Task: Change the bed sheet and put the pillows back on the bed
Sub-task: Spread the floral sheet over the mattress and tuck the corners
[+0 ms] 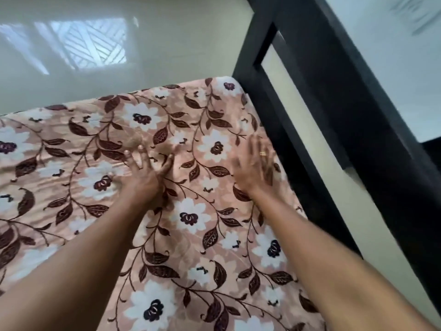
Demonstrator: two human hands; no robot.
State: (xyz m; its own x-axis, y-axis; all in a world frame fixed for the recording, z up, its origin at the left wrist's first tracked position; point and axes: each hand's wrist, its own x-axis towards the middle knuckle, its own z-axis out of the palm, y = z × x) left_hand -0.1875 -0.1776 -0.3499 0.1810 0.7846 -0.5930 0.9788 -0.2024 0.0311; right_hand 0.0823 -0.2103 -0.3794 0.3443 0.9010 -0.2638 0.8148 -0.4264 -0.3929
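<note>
The bed sheet (195,235) lies spread over the bed, filling the lower and middle part of the view. It is a peach-pink cloth printed with white flowers, dark purple centres and brown trailing leaves. It covers the mattress up to the rounded far corner (229,84), where it wraps over the edge. Light creases run across the cloth on the left side.

Both hands rest flat on the sheet, palms down, bare forearms reaching forward from the bottom of the view. The left hand (140,177) has its fingers (140,151) straight and spread wide, pressing on the cloth and holding nothing. The right hand (253,168) is blurred, its fingers straight and closer together, lying on the sheet near the bed's right edge; a gold ring (262,153) shows on one finger.

Just beside the right edge stands a dark bed frame (334,115). Beyond the bed, the glossy pale floor (167,56) reflects a patterned window.
</note>
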